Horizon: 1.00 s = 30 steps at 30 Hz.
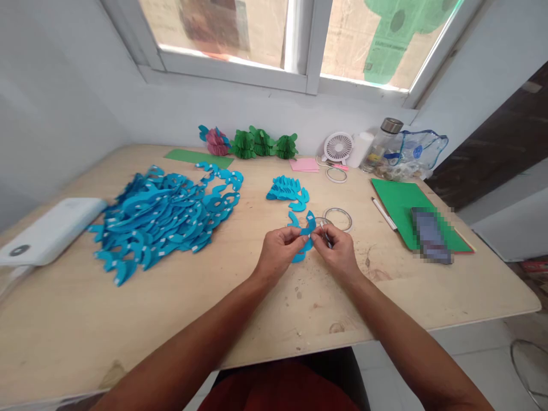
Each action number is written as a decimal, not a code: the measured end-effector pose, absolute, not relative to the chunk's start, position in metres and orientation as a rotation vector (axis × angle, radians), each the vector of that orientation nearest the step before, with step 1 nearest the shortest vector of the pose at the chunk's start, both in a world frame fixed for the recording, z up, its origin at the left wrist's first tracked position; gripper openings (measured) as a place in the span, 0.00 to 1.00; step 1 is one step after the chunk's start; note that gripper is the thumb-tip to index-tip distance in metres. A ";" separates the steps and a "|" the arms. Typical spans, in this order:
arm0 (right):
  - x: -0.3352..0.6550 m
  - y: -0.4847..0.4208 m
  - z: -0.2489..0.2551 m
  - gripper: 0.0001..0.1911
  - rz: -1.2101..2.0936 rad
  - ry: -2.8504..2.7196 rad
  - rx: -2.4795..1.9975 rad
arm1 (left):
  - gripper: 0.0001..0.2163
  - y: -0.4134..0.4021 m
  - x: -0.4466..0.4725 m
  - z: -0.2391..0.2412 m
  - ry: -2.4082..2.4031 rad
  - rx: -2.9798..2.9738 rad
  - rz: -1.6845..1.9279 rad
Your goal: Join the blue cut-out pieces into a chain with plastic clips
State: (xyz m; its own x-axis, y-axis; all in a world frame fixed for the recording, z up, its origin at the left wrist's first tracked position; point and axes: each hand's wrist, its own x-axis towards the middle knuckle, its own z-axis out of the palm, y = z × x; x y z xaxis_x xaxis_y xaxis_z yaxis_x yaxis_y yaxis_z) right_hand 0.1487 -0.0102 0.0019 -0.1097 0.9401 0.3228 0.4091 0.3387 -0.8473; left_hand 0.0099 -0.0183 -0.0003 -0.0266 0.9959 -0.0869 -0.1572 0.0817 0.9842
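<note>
Both hands meet over the middle of the wooden table [240, 319]. My left hand [277, 252] pinches a blue paper cut-out [305, 230] by its left side. My right hand [338, 251] pinches the same cut-out from the right, with a thin light strip or tool showing between its fingers. A second blue piece [298, 256] shows just below, between the two hands. A small stack of blue cut-outs [287, 191] lies just beyond the hands. A big heap of blue cut-outs [165, 214] spreads over the table's left half.
Tape rings [338, 218] lie beside my right hand. A green sheet [396, 202], a pen [384, 213] and a blurred-out object sit at the right. A white box [47, 231] rests at the left edge. Green paper decorations [261, 144], a small fan [338, 147] and a jar [385, 142] line the wall.
</note>
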 end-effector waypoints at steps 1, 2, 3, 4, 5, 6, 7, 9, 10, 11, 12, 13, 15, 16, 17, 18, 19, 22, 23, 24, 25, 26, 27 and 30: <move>0.149 -0.010 0.002 0.07 0.733 -1.686 -1.230 | 0.08 -0.018 0.010 0.000 1.148 1.003 1.238; 0.149 -0.010 0.002 0.07 0.731 -1.683 -1.239 | 0.08 -0.019 0.010 0.001 1.139 0.988 1.234; 0.149 -0.010 0.003 0.07 0.731 -1.681 -1.246 | 0.08 -0.019 0.010 0.002 1.131 0.974 1.230; 0.149 -0.010 0.002 0.07 0.731 -1.678 -1.252 | 0.08 -0.019 0.010 0.002 1.122 0.965 1.224; 0.149 -0.009 0.002 0.08 0.736 -1.675 -1.254 | 0.08 -0.019 0.010 0.003 1.115 0.959 1.219; 0.150 -0.009 0.002 0.08 0.743 -1.672 -1.255 | 0.08 -0.019 0.010 0.003 1.111 0.956 1.215; 0.150 -0.008 0.001 0.08 0.750 -1.669 -1.257 | 0.08 -0.019 0.010 0.004 1.110 0.954 1.213; 0.150 -0.008 -0.001 0.07 0.758 -1.665 -1.261 | 0.08 -0.019 0.011 0.003 1.123 0.948 1.212; 0.150 -0.008 -0.001 0.06 0.763 -1.665 -1.261 | 0.08 -0.019 0.011 0.003 1.132 0.944 1.211; 0.150 -0.008 -0.002 0.06 0.772 -1.664 -1.261 | 0.08 -0.019 0.011 0.002 1.140 0.942 1.209; 0.149 -0.007 -0.003 0.06 0.784 -1.662 -1.259 | 0.08 -0.018 0.011 0.002 1.144 0.943 1.208; 0.149 -0.007 -0.004 0.06 0.798 -1.659 -1.255 | 0.08 -0.018 0.011 0.001 1.147 0.949 1.208; 0.150 -0.007 -0.005 0.07 0.827 -1.647 -1.248 | 0.08 -0.017 0.011 0.000 1.149 0.969 1.214; 0.150 -0.007 -0.005 0.07 0.842 -1.640 -1.244 | 0.08 -0.017 0.011 0.000 1.150 0.980 1.220; 0.150 -0.006 -0.005 0.07 0.860 -1.633 -1.239 | 0.08 -0.017 0.011 0.000 1.153 0.988 1.226; 0.151 -0.005 -0.005 0.08 0.884 -1.625 -1.232 | 0.08 -0.017 0.010 0.000 1.155 0.992 1.229; 0.151 -0.005 -0.004 0.08 0.915 -1.616 -1.225 | 0.08 -0.017 0.010 0.001 1.152 0.991 1.232; 0.152 -0.002 -0.003 0.09 1.035 -1.577 -1.195 | 0.08 -0.018 0.011 0.003 1.133 0.966 1.231; 0.152 -0.002 -0.003 0.10 1.069 -1.557 -1.189 | 0.08 -0.018 0.011 0.003 1.127 0.956 1.232; 0.152 -0.001 -0.003 0.10 1.092 -1.538 -1.188 | 0.08 -0.018 0.011 0.003 1.126 0.949 1.234; 0.152 -0.001 -0.003 0.10 1.107 -1.519 -1.192 | 0.08 -0.018 0.011 0.003 1.127 0.946 1.234; 0.152 -0.001 -0.003 0.09 1.116 -1.501 -1.198 | 0.08 -0.018 0.011 0.003 1.128 0.946 1.234; 0.152 -0.001 -0.003 0.09 1.122 -1.485 -1.206 | 0.08 -0.018 0.011 0.003 1.128 0.947 1.234; 0.151 0.000 -0.004 0.09 1.147 -1.457 -1.220 | 0.07 -0.017 0.011 0.001 1.120 0.956 1.224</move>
